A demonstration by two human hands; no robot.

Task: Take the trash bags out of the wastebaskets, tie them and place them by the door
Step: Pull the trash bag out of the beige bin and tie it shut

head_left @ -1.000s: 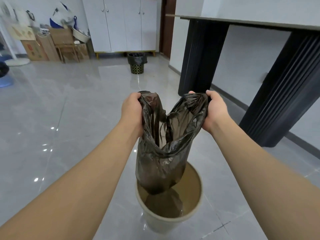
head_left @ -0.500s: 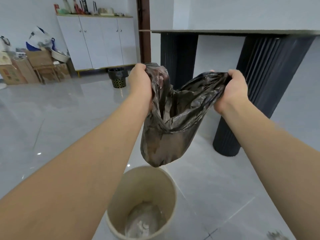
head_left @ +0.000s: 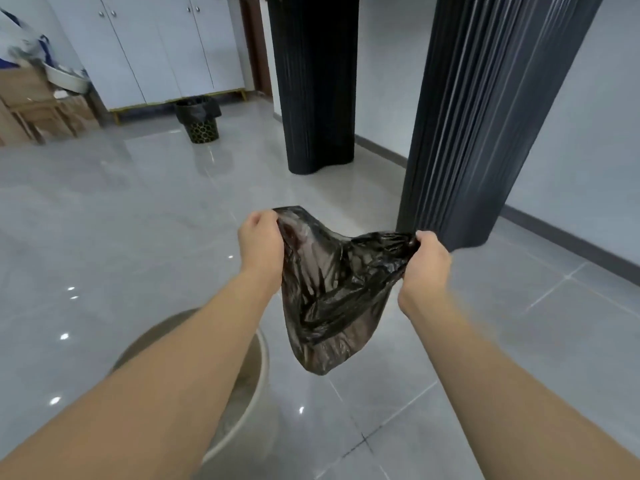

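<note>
Even, cool indoor light is filling the room, and the picture is reading bright without harsh contrast. Small white glints are dotting the glossy floor (head_left: 145,216) at left, suggesting lamps overhead, while a far wastebasket (head_left: 200,118) is casting a pale reflection onto the tiles in front of it. Shadows are staying soft and faint. Glare is streaking the ribbed black table legs (head_left: 485,109). The wide lens is bending those legs and the wall line outward toward the edges. Motion blur is softening the boxes (head_left: 27,105) at far left and the forearms in the foreground.
</note>
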